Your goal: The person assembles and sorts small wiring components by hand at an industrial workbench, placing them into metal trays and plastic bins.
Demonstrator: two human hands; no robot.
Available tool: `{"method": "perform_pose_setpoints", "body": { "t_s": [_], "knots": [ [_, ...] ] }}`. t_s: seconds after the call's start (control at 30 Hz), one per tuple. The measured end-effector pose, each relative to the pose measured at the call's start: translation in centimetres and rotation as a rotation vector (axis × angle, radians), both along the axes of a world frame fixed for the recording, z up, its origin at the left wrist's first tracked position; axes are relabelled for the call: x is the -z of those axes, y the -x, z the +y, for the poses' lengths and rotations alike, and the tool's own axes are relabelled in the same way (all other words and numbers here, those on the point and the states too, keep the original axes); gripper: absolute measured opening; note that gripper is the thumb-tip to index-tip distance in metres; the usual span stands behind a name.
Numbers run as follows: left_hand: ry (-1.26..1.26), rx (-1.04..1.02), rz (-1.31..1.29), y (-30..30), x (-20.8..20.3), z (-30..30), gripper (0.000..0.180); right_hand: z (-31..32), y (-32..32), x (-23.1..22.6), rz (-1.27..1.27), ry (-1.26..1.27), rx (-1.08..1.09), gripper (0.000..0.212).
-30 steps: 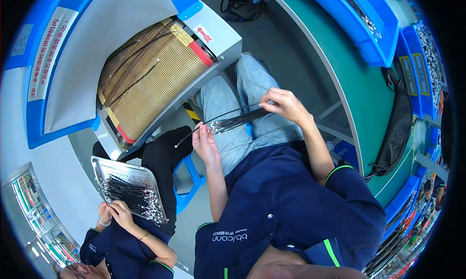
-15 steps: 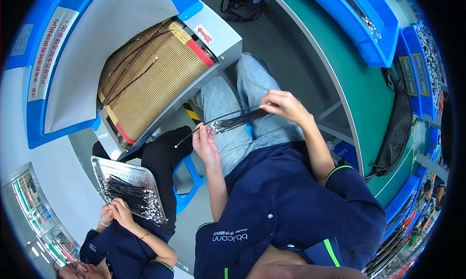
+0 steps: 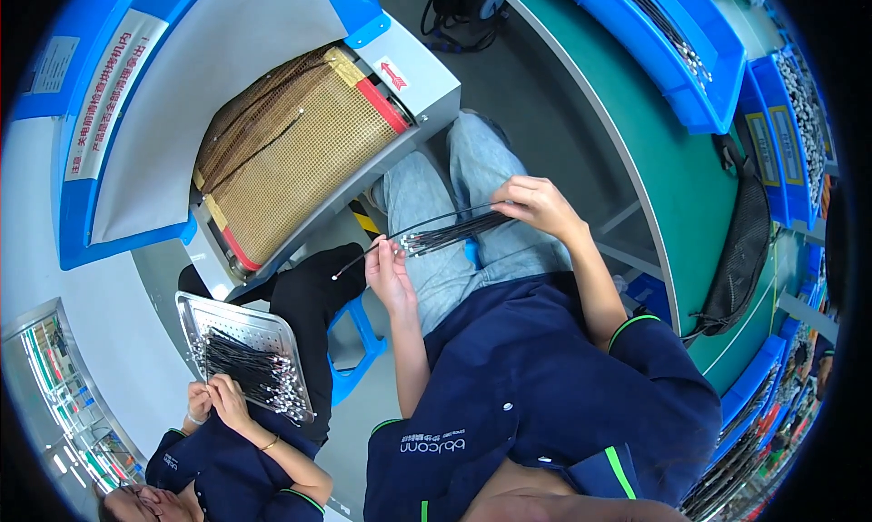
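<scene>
Between my two hands a single thin black cable [image 3: 427,221] runs over my lap in a slight arch. My left hand [image 3: 391,279] is closed on it in a pinch, and its small silvery end sticks out to the left past my fingers. At the right, my right hand [image 3: 540,204] pinches the same cable near its other end, which the fingers hide. Just under it, a bundle of black cables [image 3: 454,235] with small metal ends lies across my jeans; whether my right hand touches the bundle I cannot tell.
Ahead to the left stands a conveyor machine with a brown mesh belt [image 3: 291,159], some cables on it. A co-worker's hands [image 3: 218,402] work by a metal tray [image 3: 286,340] of cables. On the right, a green table [image 3: 627,123] carries blue bins [image 3: 699,95] and a black mesh pouch [image 3: 738,250].
The view has shifted slightly. The cable between my hands looks a little more bowed than before. Both hands keep their pinch on it.
</scene>
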State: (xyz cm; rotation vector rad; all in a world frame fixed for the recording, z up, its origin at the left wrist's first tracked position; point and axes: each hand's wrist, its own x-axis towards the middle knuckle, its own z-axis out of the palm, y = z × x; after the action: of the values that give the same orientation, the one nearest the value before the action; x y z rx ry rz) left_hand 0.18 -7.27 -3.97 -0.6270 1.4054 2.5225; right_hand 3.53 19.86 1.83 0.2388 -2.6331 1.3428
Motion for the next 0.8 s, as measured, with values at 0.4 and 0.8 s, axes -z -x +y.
{"method": "perform_pose_setpoints", "body": {
  "t_s": [0.4,0.8],
  "knots": [
    [0.000,0.011,0.016,0.2,0.1,-0.4,0.018,-0.4,0.2,0.1,-0.082,0.040,-0.013,0.008],
    [-0.006,0.019,0.028,0.2,0.2,-0.7,0.018,-0.6,0.3,0.5,-0.071,0.031,-0.003,0.011]
  ]
}}
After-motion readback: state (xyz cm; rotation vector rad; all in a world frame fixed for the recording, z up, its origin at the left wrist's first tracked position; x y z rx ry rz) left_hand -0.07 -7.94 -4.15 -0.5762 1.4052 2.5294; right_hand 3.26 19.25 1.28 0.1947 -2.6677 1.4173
